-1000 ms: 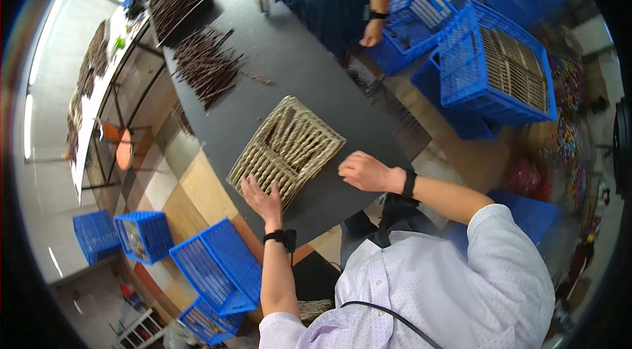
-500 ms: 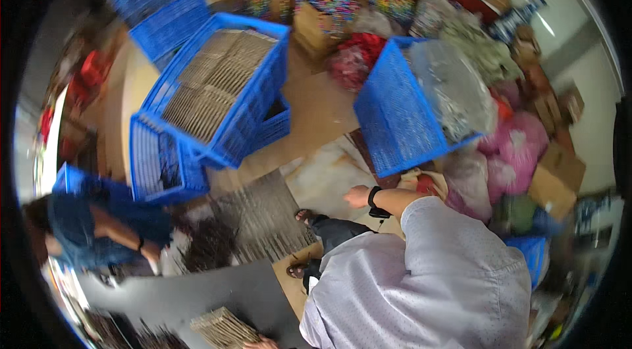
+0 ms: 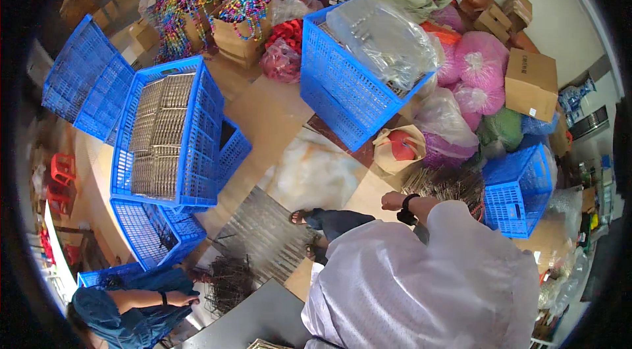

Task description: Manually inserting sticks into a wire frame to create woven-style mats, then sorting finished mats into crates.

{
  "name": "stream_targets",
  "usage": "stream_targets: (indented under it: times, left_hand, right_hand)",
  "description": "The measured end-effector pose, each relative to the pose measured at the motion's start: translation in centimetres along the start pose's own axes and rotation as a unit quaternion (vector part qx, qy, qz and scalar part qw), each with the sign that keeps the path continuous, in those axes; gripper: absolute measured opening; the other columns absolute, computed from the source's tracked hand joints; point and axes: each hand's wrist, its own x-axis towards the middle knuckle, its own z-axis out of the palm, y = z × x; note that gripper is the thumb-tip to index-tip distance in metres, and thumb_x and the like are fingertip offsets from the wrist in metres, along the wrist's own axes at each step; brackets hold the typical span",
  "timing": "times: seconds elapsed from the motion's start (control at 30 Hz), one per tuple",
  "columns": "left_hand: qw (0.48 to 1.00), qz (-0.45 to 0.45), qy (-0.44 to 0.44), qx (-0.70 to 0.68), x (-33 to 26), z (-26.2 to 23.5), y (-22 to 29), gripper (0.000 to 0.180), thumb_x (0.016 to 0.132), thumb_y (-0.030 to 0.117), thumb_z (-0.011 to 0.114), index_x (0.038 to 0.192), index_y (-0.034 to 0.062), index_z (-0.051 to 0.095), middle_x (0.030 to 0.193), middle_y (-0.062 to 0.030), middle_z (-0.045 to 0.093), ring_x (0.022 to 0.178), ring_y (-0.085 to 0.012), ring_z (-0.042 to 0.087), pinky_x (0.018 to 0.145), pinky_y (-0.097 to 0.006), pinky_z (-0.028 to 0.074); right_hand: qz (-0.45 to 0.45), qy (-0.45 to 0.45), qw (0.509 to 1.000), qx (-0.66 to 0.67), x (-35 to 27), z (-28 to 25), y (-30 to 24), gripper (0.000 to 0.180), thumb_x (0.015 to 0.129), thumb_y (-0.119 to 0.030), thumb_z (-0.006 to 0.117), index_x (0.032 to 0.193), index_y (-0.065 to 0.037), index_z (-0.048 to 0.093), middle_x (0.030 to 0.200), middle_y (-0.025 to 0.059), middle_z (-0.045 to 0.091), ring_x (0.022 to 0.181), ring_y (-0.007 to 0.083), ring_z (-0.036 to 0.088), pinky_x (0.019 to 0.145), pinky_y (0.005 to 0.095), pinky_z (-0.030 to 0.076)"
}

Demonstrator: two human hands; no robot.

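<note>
My right hand (image 3: pixel 393 201), with a black band on its wrist, hangs with fingers curled in and nothing visible in them. Behind it is a bunch of thin brown sticks or wires (image 3: pixel 449 188), and beyond it a paper bag (image 3: pixel 392 168) holding a red round thing. My left hand is out of view. At the lower edge shows a small part of a stack of tan strips (image 3: pixel 264 344), on or over the grey tabletop (image 3: pixel 253 319); what holds it, if anything, is hidden.
A blue crate (image 3: pixel 212 132) of stacked tan bundles stands left on other crates. A tall blue crate (image 3: pixel 339 79) under clear plastic stands ahead. Pink sacks (image 3: pixel 480 62) and a carton (image 3: pixel 530 84) lie right. A co-worker in blue (image 3: pixel 141 309) bends by dark wires (image 3: pixel 230 286).
My view has swung right, so crates and co-worker sit further left. My left hand with the tan stack has dropped out of view, leaving only the stack's edge. My right hand stays curled.
</note>
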Motion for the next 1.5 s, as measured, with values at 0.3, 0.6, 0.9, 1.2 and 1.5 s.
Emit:
stream_targets:
  times: [0.3,0.6,0.9,1.2,1.5]
  left_hand:
    - [0.877,0.425,-0.171,-0.143,4.6,-16.5,-7.1,0.086,0.091,0.013,0.066,0.154,0.0124,0.006,0.08,-0.0066,0.068,0.065,-0.0173,0.065,0.058,-0.031,0.05]
    - [0.886,-0.273,0.252,-0.277,-0.6,1.7,17.5,0.037,0.087,0.015,0.066,0.12,-0.0007,0.06,0.1,-0.0105,0.066,0.087,-0.0226,0.063,0.073,-0.032,0.049]
    - [0.851,-0.049,0.237,-0.465,31.3,-14.5,42.4,0.035,0.088,0.013,0.065,0.117,-0.0048,0.058,0.106,-0.0128,0.065,0.099,-0.019,0.06,0.089,-0.031,0.047]
    - [0.767,0.228,0.0,-0.6,57.4,-35.5,74.2,0.06,0.091,0.026,0.065,0.135,-0.0052,0.04,0.132,-0.015,0.05,0.121,-0.0222,0.048,0.103,-0.033,0.038]
    - [0.783,0.229,-0.018,-0.578,69.6,-38.4,80.0,0.096,0.087,0.037,0.071,0.15,-0.0057,0.012,0.147,-0.0221,0.033,0.134,-0.0279,0.035,0.111,-0.039,0.029]
  right_hand:
    - [0.075,0.36,0.923,-0.115,1.3,-12.4,15.0,0.013,0.077,-0.017,0.06,0.076,-0.004,0.063,0.073,0.0151,0.061,0.068,0.0325,0.059,0.063,0.0449,0.046]
    - [-0.047,0.585,0.636,0.5,7.6,-26.6,41.2,0.016,0.089,-0.024,0.063,0.093,-0.01,0.059,0.075,0.0029,0.055,0.066,0.0179,0.057,0.06,0.0341,0.049]
    - [0.086,0.489,0.289,0.818,7.1,-36.6,51.7,0.073,0.091,-0.061,0.052,0.142,-0.011,0.041,0.117,0.0078,0.059,0.108,0.0212,0.054,0.091,0.0394,0.047]
    - [-0.043,0.406,0.295,0.864,8.8,-46.0,39.7,0.053,0.095,-0.038,0.05,0.137,-0.005,0.048,0.13,0.011,0.059,0.107,0.0246,0.061,0.092,0.0388,0.048]
    - [0.287,0.615,0.56,0.475,11.1,-43.2,44.3,0.044,0.094,-0.044,0.057,0.117,-0.008,0.064,0.111,0.0099,0.065,0.099,0.0198,0.06,0.085,0.033,0.046]
